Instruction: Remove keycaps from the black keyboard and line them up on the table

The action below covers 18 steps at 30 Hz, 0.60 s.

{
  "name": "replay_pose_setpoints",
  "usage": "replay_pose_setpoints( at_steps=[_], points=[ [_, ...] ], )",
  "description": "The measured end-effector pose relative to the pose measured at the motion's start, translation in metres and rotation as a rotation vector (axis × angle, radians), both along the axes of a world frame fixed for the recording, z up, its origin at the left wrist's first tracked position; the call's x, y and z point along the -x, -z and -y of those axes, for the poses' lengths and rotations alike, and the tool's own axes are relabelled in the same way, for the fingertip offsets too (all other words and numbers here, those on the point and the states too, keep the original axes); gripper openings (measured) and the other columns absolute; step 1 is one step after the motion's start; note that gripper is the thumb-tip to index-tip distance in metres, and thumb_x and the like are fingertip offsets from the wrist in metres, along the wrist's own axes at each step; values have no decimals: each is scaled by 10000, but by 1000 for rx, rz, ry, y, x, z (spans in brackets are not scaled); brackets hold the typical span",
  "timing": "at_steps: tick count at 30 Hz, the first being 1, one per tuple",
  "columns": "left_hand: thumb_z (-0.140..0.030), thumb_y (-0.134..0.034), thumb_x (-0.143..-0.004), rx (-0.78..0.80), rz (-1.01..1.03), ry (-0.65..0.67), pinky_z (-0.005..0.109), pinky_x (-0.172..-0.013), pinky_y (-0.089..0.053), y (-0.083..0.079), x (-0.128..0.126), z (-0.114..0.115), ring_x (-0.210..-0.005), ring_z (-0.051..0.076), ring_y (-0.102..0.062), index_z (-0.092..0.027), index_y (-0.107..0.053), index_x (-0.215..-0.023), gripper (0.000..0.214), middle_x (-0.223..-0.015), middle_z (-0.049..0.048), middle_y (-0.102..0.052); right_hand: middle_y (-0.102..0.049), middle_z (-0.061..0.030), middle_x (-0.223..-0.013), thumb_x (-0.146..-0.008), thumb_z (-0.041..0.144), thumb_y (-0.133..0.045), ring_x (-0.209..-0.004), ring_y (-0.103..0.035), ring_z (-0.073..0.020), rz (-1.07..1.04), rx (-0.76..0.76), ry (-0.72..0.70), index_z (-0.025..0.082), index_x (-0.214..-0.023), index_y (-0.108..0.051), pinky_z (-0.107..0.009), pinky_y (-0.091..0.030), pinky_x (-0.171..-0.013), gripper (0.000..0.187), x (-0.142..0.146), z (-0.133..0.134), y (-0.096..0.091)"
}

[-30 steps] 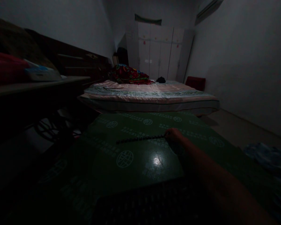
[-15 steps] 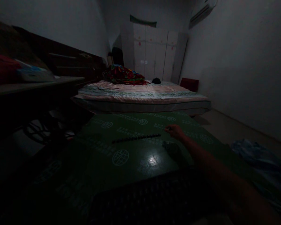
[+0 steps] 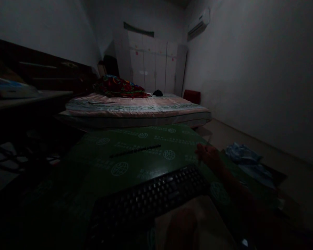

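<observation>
The room is very dark. My right hand (image 3: 210,156) hovers over the right edge of a table covered with a green printed mat (image 3: 104,163). Its fingers are curled together, and whether anything sits in them is too dim to name. A long dark strip (image 3: 135,151) lies flat on the mat, left of the hand and apart from it. A black keyboard (image 3: 151,201) rests nearer to me, just left of my forearm. My left hand is out of view.
A pale flat shape (image 3: 195,222) lies at the bottom edge, in front of the keyboard. Beyond the table stands a bed (image 3: 135,109) with a red patterned bundle (image 3: 117,86). White wardrobes (image 3: 151,66) fill the far wall. Blue cloth (image 3: 245,159) lies on the floor at right. A dark shelf (image 3: 28,100) runs along the left.
My right hand let go of the strip's right end and drew back toward me and to the right. The view swung right and down, bringing the keyboard into sight.
</observation>
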<state>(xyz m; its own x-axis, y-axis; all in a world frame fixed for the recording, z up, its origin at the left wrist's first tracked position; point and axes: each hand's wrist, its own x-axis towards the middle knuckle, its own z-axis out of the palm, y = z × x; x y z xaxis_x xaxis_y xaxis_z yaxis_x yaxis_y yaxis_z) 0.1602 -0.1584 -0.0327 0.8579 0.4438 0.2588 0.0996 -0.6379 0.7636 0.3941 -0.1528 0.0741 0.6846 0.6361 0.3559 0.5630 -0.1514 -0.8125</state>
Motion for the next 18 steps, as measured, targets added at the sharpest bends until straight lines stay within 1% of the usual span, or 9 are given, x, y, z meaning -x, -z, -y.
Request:
replay_pose_setpoints(
  at_steps=[2,3,4,6,9,11,12,15,18],
  points=[
    [-279,-512,-768,16,-48,-51,364,-948,-392,-2,3,1,-1083,247,-499,-242,-570,-1077,317,-1160,95,-571,-503,-14,-437,-713,660,-401,-416,-463,-105,-78,-15,5,141,-545,-566,-208,-334,-409,570,20,17,6],
    [-290,-491,-774,29,-82,-60,364,-945,-393,-5,4,2,-1079,249,-504,-224,-572,-1078,321,-1165,103,-568,-503,-9,-442,-713,645,-420,-414,-460,-104,-151,-24,-19,147,-537,-550,-208,-330,-405,544,31,25,10],
    [-292,-476,-777,49,-99,-81,354,-926,-408,-10,4,3,-1053,243,-522,-213,-588,-1053,308,-1141,106,-584,-487,0,-428,-706,641,-432,-392,-438,-98,-244,-54,-4,154,-516,-528,-209,-316,-389,531,43,33,14],
    [-280,-464,-775,88,-62,-110,331,-939,-391,-22,4,4,-1086,227,-500,-202,-537,-1130,370,-1182,102,-560,-464,11,-408,-700,616,-460,-364,-405,-90,-386,-92,-20,162,-489,-510,-211,-299,-375,503,68,46,22],
    [-245,-502,-737,187,-56,-187,287,-845,-448,-44,7,5,-956,193,-566,-205,-511,-1152,416,-1088,72,-611,-489,3,-419,-714,530,-498,-399,-446,-99,-469,-133,-116,160,-467,-517,-218,-348,-430,444,102,63,34],
    [-235,-530,-708,215,-59,-182,279,-799,-468,-55,14,6,-895,190,-583,-210,-547,-1114,407,-1029,61,-637,-519,-2,-448,-705,474,-522,-436,-478,-109,-552,-127,-133,162,-474,-524,-221,-371,-457,388,120,70,41],
    [-247,-502,-737,216,-32,-152,280,-837,-451,-57,19,7,-948,191,-566,-218,-553,-1116,384,-1064,59,-627,-526,-4,-455,-690,448,-536,-447,-483,-114,-571,-111,-124,163,-465,-520,-223,-374,-460,364,128,72,44],
    [-272,-500,-741,254,31,-117,287,-876,-434,-56,33,5,-996,205,-553,-226,-616,-1037,321,-1076,56,-630,-525,-7,-451,-653,376,-557,-473,-495,-125,-578,-88,-143,166,-441,-509,-228,-385,-478,302,143,74,50],
    [-262,-523,-733,309,40,-113,303,-836,-462,-49,45,2,-924,211,-583,-223,-651,-958,262,-968,42,-666,-518,-15,-444,-621,405,-557,-468,-494,-136,-588,-87,-150,176,-419,-492,-242,-395,-477,312,150,71,56]
  ],
)
